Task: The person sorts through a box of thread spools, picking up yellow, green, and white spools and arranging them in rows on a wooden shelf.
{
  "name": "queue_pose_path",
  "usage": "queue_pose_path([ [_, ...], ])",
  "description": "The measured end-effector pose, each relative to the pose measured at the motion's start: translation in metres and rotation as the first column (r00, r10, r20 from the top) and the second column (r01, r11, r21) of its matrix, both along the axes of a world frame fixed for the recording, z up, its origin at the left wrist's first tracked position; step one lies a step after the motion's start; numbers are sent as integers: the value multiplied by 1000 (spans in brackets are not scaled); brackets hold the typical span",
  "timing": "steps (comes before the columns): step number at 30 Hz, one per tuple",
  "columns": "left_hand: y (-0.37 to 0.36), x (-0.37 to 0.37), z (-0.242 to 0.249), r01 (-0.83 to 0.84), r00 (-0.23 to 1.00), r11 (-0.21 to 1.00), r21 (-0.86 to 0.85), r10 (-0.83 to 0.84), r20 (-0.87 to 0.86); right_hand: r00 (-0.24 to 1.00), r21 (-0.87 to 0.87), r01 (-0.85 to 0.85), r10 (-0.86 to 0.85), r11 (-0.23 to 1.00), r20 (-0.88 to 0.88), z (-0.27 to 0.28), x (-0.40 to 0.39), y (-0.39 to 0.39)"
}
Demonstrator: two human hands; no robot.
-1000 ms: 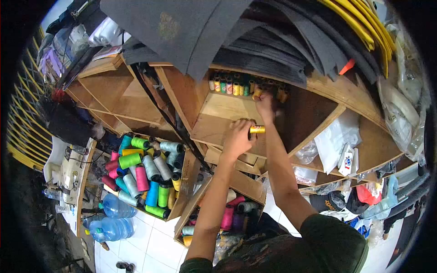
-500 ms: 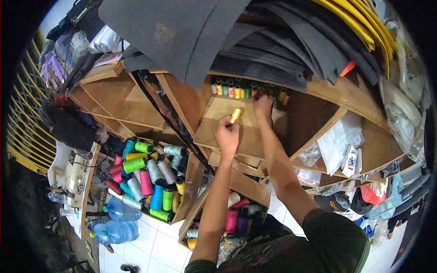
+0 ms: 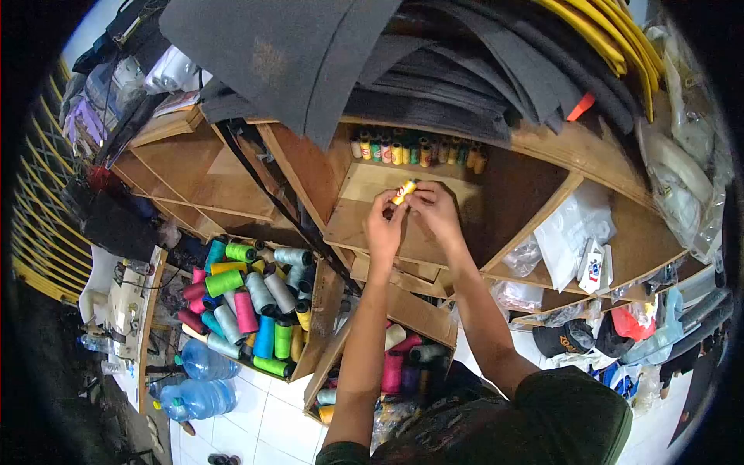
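L hand point(image 3: 384, 229) & R hand point(image 3: 435, 211) close together, fingers bent, tips pinched in front of body. Both forearms reach fwd, roughly parallel; R elbow bent, angled out to R. Wrists near straight. Upper arms in dark sleeves.

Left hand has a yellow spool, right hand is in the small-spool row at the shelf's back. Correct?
No, the head view shows the right hand at the yellow spool too, clear of the small-spool row at the shelf's back. The left hand does have it.
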State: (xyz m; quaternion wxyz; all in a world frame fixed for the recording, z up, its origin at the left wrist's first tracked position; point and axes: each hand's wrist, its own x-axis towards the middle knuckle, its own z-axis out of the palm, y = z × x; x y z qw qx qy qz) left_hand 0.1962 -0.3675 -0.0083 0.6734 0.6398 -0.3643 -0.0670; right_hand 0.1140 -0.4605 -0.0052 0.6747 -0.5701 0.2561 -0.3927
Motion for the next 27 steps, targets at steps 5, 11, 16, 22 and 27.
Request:
queue_pose_path([
  [5, -9, 5, -12, 80, 997, 997, -14, -81, -16, 997, 90, -72, 74, 993, -19, -1, -7, -5],
  [11, -2, 2, -2, 0, 999, 990, 138, -5, 39, 847, -297, 530, -474, 795, 242, -90, 42, -116],
  [16, 3, 0, 12, 36, 999, 981, 190, -33, -20, 675, -565, 464, -686, 682, -273, -3, 35, -80],
  [22, 4, -1, 9, 83, 993, 988, 128, -71, -92, 658, -622, 478, -722, 620, -214, -11, 39, -84],
  [27, 4, 1, 7, 32, 998, 981, 191, -22, -59, 653, -567, 357, -633, 742, -416, -25, 36, -100],
])
